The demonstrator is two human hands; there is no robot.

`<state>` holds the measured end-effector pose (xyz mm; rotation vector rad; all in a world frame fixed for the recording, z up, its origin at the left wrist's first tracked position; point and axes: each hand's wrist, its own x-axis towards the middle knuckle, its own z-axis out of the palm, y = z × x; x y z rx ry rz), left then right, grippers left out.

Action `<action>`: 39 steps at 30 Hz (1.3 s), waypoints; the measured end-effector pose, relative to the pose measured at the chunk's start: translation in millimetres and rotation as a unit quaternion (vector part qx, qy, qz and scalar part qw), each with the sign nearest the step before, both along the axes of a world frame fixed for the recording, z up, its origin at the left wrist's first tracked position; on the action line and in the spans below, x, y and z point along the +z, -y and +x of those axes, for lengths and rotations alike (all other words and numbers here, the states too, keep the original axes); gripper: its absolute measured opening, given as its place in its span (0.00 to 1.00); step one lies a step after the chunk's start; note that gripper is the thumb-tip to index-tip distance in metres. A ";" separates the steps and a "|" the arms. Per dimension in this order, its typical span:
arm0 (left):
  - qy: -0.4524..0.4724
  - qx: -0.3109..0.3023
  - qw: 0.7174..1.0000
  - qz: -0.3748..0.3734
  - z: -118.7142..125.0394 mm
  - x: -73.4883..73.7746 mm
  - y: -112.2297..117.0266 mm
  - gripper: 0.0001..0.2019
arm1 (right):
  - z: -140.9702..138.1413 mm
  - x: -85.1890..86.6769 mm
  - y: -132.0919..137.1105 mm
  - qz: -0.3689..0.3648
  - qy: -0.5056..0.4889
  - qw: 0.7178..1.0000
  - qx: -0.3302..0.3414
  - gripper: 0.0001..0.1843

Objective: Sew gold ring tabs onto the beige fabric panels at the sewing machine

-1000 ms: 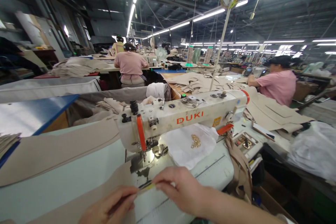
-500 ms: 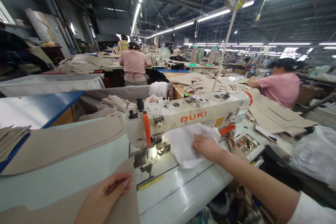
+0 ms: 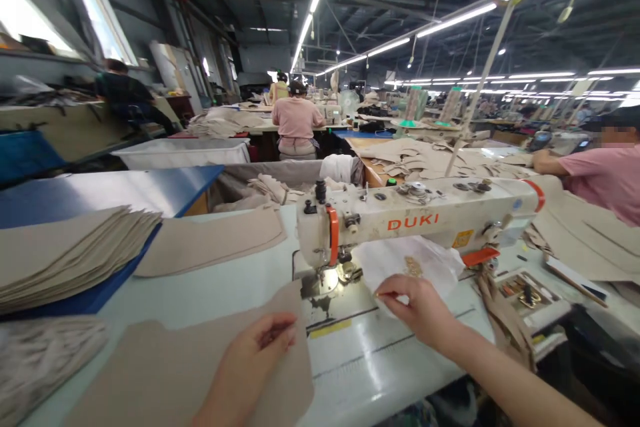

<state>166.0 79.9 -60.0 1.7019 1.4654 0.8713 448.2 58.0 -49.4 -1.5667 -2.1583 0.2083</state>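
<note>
My left hand [image 3: 257,353] rests over a flat beige fabric piece [image 3: 195,360], thumb and fingertips pressed together; whatever they may hold is hidden. Over the near edge of a white sheet [image 3: 377,260], my right hand [image 3: 423,310] is closed in a pinch. A tiny gold-coloured speck shows at its fingertips, too small to name. A heap of small gold-coloured pieces [image 3: 413,267] lies on the sheet, just beyond that hand. Behind both hands stands a white sewing machine [image 3: 375,220] marked DUKI, its lamp lighting the needle area.
A stack of beige panels [image 3: 75,253] lies at the left, beside another beige piece [image 3: 215,240]. Right of the machine sits a tray [image 3: 530,297] with small metal parts, beside hanging beige strips [image 3: 505,313]. Co-workers in pink [image 3: 297,117] sit ahead and at right.
The view has turned left. My right hand has drawn back from the gold-coloured pieces toward the sheet's near edge, uncovering them. My left hand stays over the beige piece.
</note>
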 end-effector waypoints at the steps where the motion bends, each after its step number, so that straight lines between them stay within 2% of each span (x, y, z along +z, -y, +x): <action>1: 0.021 -0.004 1.000 -0.016 5.2 2.0 5.4 0.14 | -15.5 -3.0 7.5 -0.030 -0.133 0.991 0.010 0.10; 2: 0.044 -0.011 0.998 -0.032 10.7 3.9 10.4 0.13 | -30.4 -6.8 13.8 -0.067 -0.239 0.969 0.017 0.08; 4: 0.088 -0.026 0.994 -0.056 20.9 7.3 18.8 0.12 | -55.5 -15.2 21.1 -0.140 -0.403 0.904 0.026 0.07; 5: 0.107 -0.031 0.992 -0.065 24.6 8.9 22.0 0.11 | -64.7 -19.0 22.1 -0.167 -0.446 0.879 0.030 0.08; 7: 0.134 -0.037 0.987 -0.081 27.8 11.9 26.6 0.11 | -76.0 -24.3 20.7 -0.194 -0.492 0.848 0.037 0.08; 10: 0.160 -0.043 0.981 -0.100 23.8 14.8 29.0 0.11 | -79.9 -25.4 17.0 -0.206 -0.504 0.838 0.043 0.08; 15: 0.185 -0.067 0.971 -0.139 14.2 13.0 26.1 0.10 | -79.9 -16.4 17.6 -0.250 -0.522 0.814 0.057 0.10; 21: 0.237 -0.135 0.940 -0.206 2.6 14.0 26.1 0.10 | -78.7 -4.2 20.5 -0.375 -0.542 0.745 0.097 0.19; 25: 0.257 -0.169 0.920 -0.244 -1.6 21.6 33.0 0.12 | -76.2 0.5 23.5 -0.437 -0.545 0.703 0.133 0.19; 28: 0.259 -0.180 0.911 -0.264 0.7 21.2 36.6 0.13 | -78.8 -1.7 23.3 -0.473 -0.518 0.698 0.145 0.20; 30: 0.254 -0.175 0.914 -0.264 2.4 15.5 36.2 0.13 | -83.1 -6.0 22.2 -0.469 -0.500 0.715 0.139 0.20; 34: 0.252 -0.136 0.928 -0.236 2.1 2.5 32.9 0.14 | -92.2 -14.4 22.2 -0.368 -0.530 0.755 0.116 0.20; 39: 0.253 -0.062 0.944 -0.204 3.8 7.1 36.7 0.13 | -102.7 -19.4 30.2 -0.318 -0.573 0.749 0.096 0.20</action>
